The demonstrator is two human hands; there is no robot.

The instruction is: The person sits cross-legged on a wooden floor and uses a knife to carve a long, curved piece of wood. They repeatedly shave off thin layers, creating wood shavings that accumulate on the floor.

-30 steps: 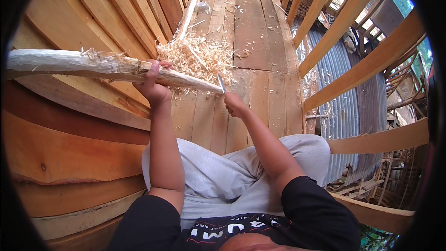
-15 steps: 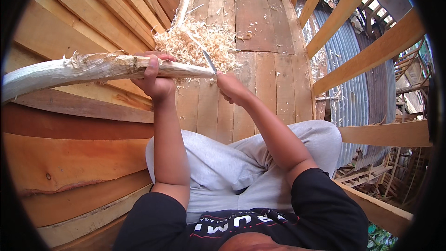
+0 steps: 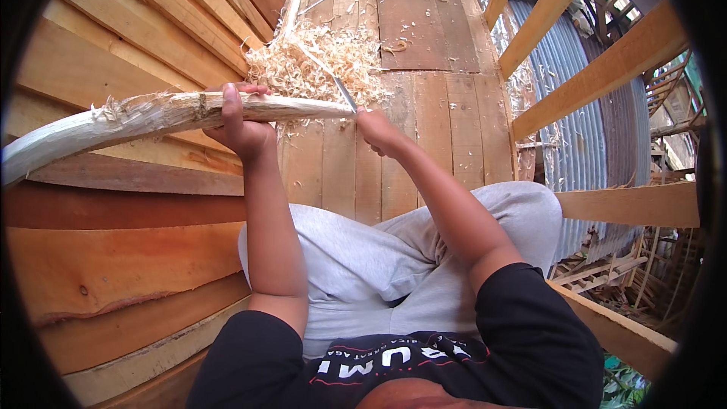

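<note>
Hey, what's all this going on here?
A person in grey trousers is sitting on a plank floor. Their left hand grips a long, pale wooden pole; their right hand holds a knife, its blade right by the pole's narrow end. Whether it touches is hard to tell. Curly wood shavings lie heaped on the floor just beyond.

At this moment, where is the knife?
In the head view, the knife is in the right hand, above centre, by the right end of the pale pole, with wood shavings beyond.
</note>
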